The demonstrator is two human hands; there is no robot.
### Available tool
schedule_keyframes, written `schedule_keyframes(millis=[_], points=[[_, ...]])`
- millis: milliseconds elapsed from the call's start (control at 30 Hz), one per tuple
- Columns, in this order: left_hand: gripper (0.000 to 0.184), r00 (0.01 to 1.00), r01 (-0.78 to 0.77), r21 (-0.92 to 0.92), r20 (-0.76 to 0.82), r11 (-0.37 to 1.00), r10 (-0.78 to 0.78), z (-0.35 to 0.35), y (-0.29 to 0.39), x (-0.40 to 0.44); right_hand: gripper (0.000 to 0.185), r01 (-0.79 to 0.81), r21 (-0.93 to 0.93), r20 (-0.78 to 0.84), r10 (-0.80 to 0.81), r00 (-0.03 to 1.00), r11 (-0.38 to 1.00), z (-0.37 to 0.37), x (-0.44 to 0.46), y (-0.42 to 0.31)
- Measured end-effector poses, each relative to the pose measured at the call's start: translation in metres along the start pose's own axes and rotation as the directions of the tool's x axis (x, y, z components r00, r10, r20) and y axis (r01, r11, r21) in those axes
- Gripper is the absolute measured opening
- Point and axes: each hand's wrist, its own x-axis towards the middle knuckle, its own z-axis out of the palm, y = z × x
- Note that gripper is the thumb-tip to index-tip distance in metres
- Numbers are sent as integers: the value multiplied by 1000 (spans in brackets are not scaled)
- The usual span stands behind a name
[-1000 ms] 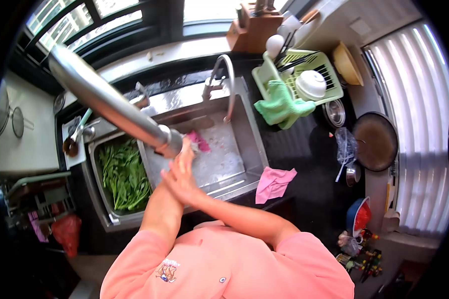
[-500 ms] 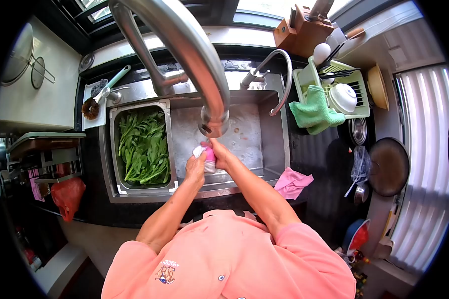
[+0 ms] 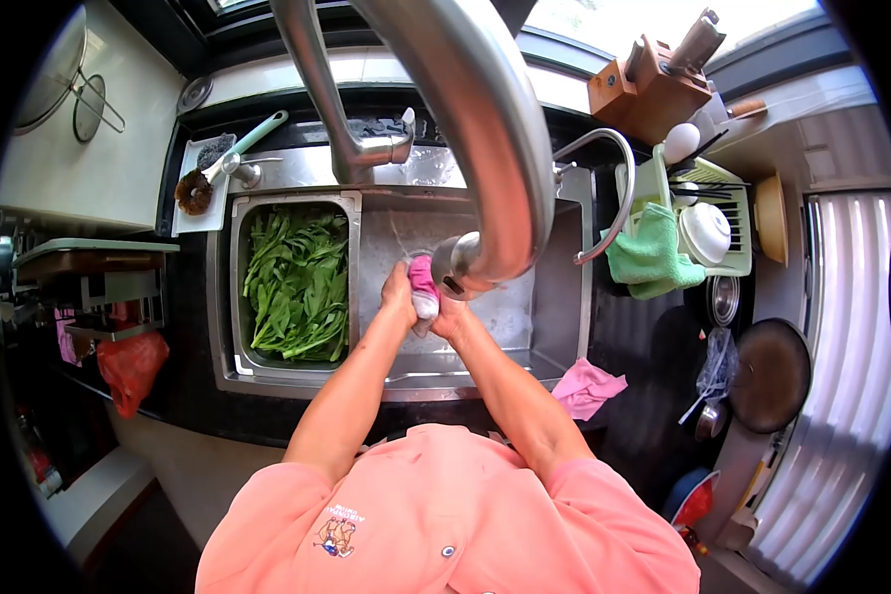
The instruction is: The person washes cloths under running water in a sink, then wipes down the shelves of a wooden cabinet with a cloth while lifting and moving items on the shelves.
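Over the right basin of the steel sink (image 3: pixel 564 297), both of my hands hold a bunched pink and white cloth (image 3: pixel 424 287) between them. My left hand (image 3: pixel 398 297) wraps its left side, fingers closed. On the other side, my right hand (image 3: pixel 452 315) grips the cloth, its fingers partly hidden behind the faucet. The large curved faucet (image 3: pixel 505 129) hangs in front, its spout end beside the cloth. Leafy greens (image 3: pixel 297 282) fill the tray in the left basin.
A pink cloth (image 3: pixel 589 389) lies on the counter right of the sink. Beyond it are a green dish rack (image 3: pixel 738 223) with a green towel (image 3: pixel 651 252), a knife block (image 3: pixel 653 94) and a dark pan (image 3: pixel 770 376). A brush (image 3: pixel 196 190) rests on a white tray at left.
My hands were together near the faucet, then came down onto the cloth and now hold it bunched. The view has shifted, with the faucet now further right in it.
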Motion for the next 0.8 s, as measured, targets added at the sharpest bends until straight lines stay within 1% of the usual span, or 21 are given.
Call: schedule_keyframes(millis=[33, 67, 100, 133, 167, 200, 267, 300, 333, 367, 400, 433, 533, 567, 600, 633, 667, 700, 733, 767, 800], points=[[45, 988, -92, 142, -111, 986, 108, -5, -6, 15, 52, -9, 27, -34, 10, 999, 1000, 6, -7, -2], [45, 954, -164, 361, -180, 918, 241, -2, -5, 19, 53, -29, 50, -63, 32, 997, 998, 11, -11, -3], [45, 930, -193, 566, -154, 802, 332, 0, -9, 19, 56, -25, 49, -100, 29, 995, 999, 17, -13, -1], [45, 911, -217, 743, -78, 633, 404, 1, -13, 13, 46, -102, -17, -134, 99, 986, 995, 12, -13, -3], [45, 891, -249, 856, 19, 453, 454, 3, -15, 2, 42, -145, -48, -150, 136, 979, 988, 8, -10, -6], [46, 868, -288, 914, 124, 284, 481, 5, -17, -13, 39, -141, -57, -168, 130, 977, 988, -1, -10, -10], [46, 835, -354, 934, 292, 50, 466, 10, -18, -41, 33, -91, -57, -197, 78, 977, 994, -23, -1, -22], [46, 823, -387, 922, 351, -12, 446, 10, -19, -56, 30, -73, -56, -210, 60, 976, 996, -34, 5, -27], [46, 812, -419, 907, 390, -32, 434, 8, -21, -65, 28, -60, -73, -220, 43, 975, 996, -45, 12, -30], [47, 798, -457, 890, 414, -9, 437, 5, -23, -73, 27, -98, -104, -254, 68, 965, 990, -45, 16, -34], [53, 776, -499, 866, 428, 36, 464, -1, -27, -75, 25, -116, -153, -209, 82, 974, 981, -95, 45, -47], [60, 751, -546, 834, 446, 78, 487, -6, -30, -77, 22, -127, -366, -193, 58, 980, 922, -104, 51, -43], [71, 930, -348, 751, 202, 561, 307, -11, -18, -75, 14, 51, -559, -218, -206, 954, 827, -71, 43, -35], [69, 972, -230, 599, 104, 767, 210, -12, -7, -71, 12, 172, -724, -200, -442, 875, 668, -55, 45, -23], [67, 995, -96, 399, 39, 912, 88, -13, 2, -67, 15, 70, -889, -157, -444, 882, 453, -17, 28, -11], [65, 998, 51, 167, 13, 985, -54, -13, 10, -63, 19, -32, -980, -117, -441, 890, 196, 32, -2, 0], [63, 979, 202, -76, 27, 976, -200, -12, 15, -60, 24, -128, -989, -81, -432, 898, -80, 57, -16, 8], [59, 965, 262, -53, 7, 964, -262, -10, 26, -62, 28, 62, -955, 174, -378, 909, -290, 52, -19, 12], [57, 954, 290, -39, 84, 956, -286, -15, 22, -48, 33, 248, -845, 408, -271, 872, -473, 37, -29, 13], [55, 937, 317, -22, 160, 948, -310, -26, 9, -21, 38, 416, -669, 602, -121, 789, -615, 29, -33, 14], [53, 913, 345, -2, 233, 938, -335, -32, 1, -7, 40, 406, -641, 590, -79, 803, -651, 40, -46, 16]])
